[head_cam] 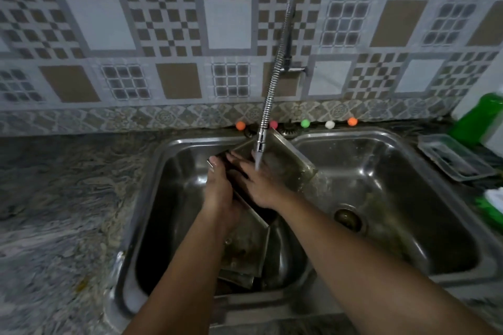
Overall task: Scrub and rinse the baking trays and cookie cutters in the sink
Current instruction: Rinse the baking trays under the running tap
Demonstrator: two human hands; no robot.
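Two steel sink (408,253) basins sit in marbled counter (54,212) under patterned tiles (163,35); at twelve o'clock, left hand (220,193) grips a baking tray (285,160), right hand (261,185) lies flat on it.

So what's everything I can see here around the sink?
baking tray: one, dull metal, tilted under the running water across the divider between the basins
more trays: at least two, metal, stacked in the left basin
double sink: one, steel, set in a marbled counter
flexible tap: one, chrome, running
small balls: five, two orange, pink, green, white, behind the sink
bottle: one, green, far right
clear plastic container: one, right of the sink
left hand: grips the tray's left edge
right hand: fingers flat on the tray
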